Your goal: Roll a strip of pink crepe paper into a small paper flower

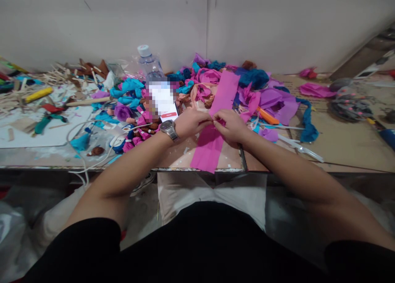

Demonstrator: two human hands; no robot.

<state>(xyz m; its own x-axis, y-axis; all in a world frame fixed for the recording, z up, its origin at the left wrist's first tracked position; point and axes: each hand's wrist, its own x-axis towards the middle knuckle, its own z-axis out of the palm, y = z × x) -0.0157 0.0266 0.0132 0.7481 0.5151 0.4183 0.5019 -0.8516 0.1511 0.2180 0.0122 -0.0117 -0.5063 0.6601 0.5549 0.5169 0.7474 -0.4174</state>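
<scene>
A long strip of pink crepe paper (226, 90) lies slantwise across the table, its near end reaching the front edge. My left hand (193, 121), with a watch (169, 130) on the wrist, pinches the strip near its middle. Close against it, my right hand (230, 126) pinches the same strip, the fingertips of both hands nearly touching. Behind and around the hands spreads a heap of crumpled paper, with purple sheets (277, 104) on the right and blue pieces (254, 78) at the back.
Left of my hands a lit phone (162, 100) leans before a water bottle (149, 63). Green-handled pliers (46, 120) and wooden sticks lie at the far left. An orange-handled cutter (268, 116), a clear-handled tool (304, 149) and a dark plastic-wrapped bundle (350, 104) are on the right.
</scene>
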